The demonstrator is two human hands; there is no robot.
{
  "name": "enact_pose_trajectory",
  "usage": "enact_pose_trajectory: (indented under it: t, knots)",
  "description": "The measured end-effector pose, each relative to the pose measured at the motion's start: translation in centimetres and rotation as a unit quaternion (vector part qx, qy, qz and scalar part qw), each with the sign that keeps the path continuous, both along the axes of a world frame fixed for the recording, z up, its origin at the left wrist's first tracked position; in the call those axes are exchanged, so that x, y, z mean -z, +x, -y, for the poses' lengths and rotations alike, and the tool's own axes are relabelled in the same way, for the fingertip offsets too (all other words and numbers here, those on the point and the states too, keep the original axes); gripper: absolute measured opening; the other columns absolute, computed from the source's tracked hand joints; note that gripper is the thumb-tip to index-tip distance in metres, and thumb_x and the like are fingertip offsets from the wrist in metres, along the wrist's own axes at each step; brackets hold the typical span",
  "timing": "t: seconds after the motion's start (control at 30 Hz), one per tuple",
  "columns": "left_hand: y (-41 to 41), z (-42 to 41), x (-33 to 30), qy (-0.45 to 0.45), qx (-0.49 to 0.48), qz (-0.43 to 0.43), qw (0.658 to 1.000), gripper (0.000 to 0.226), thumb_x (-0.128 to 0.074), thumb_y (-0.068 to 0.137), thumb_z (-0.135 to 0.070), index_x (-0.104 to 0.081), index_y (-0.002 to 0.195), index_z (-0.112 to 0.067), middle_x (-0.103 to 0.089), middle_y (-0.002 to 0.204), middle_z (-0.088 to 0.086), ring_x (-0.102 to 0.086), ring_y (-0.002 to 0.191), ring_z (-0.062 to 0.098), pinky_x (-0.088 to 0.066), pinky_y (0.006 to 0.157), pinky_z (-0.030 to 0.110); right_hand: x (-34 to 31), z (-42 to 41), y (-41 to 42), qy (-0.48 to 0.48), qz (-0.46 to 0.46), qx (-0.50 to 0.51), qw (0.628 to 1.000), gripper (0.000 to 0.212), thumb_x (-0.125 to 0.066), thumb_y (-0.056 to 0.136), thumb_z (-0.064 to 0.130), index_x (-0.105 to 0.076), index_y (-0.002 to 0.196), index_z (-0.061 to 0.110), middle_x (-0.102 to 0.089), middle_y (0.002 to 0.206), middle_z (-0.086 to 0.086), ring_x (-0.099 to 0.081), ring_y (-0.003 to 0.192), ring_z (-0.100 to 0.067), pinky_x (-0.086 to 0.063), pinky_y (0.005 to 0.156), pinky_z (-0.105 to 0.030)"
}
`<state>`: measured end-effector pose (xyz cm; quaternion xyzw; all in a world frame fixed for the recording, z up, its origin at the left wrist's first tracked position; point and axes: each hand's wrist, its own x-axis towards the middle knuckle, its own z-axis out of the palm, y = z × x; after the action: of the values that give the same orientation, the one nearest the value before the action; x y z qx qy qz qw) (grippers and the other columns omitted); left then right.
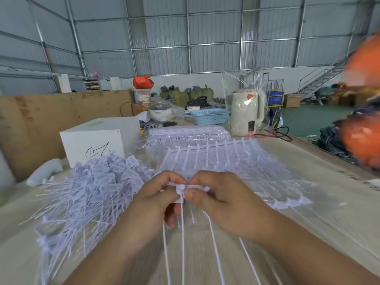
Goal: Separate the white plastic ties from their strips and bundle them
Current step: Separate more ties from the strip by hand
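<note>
Head view showed the left hand [158,194] and right hand [213,194], each grip pinching one strip [186,187] of ties. Separating was in hand; next, I judged, a twist to snap a tie [182,223] free below the grip.

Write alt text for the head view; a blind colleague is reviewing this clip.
Two hands, left hand and right hand, pinch a strip of white plastic ties over a table, tails hanging toward the camera. A loose pile of ties lies to the left, uncut strips behind, and a white box beyond.
</note>
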<state>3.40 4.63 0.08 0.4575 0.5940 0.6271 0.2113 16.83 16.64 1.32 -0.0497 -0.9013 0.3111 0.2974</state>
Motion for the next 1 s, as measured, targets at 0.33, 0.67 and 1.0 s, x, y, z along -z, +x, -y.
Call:
enact_pose_trajectory:
  t: [0.33,0.67,1.0]
  knots:
    - [0.4,0.7,-0.5,0.005,0.124,-0.009,0.992,0.025,-0.061,0.063,-0.031,-0.069,0.083,-0.019,-0.056,0.066,0.007,-0.048,0.059,0.020,-0.041,0.052,0.022,-0.1,-0.4,0.0,0.030,0.031,-0.013,0.999,0.029,-0.053,0.087,0.052,-0.044,0.111,0.039,-0.057,0.069,0.011,-0.051,0.052,-0.003,-0.035,0.055,-0.020]
    - [0.1,0.9,-0.9,-0.018,0.075,-0.026,0.997,0.014,-0.065,0.081,-0.023,-0.077,0.087,-0.022,-0.061,0.066,-0.002,-0.056,0.063,0.010,-0.044,0.054,0.018,-0.2,-0.8,0.3,-0.045,0.041,-0.031,0.998,0.027,-0.046,0.096,0.031,-0.052,0.122,0.028,-0.061,0.071,0.006,-0.053,0.056,-0.008,-0.041,0.053,-0.023]
    - [0.4,0.8,-0.6,0.005,0.058,-0.030,0.998,0.007,-0.074,0.071,-0.019,-0.072,0.077,-0.017,-0.055,0.064,-0.007,-0.048,0.056,0.007,-0.043,0.053,0.020,-0.8,-2.0,0.6,0.011,0.068,0.016,0.997,0.014,-0.062,0.092,0.030,-0.063,0.079,0.027,-0.053,0.057,0.017,-0.046,0.049,-0.002,-0.034,0.050,-0.016]
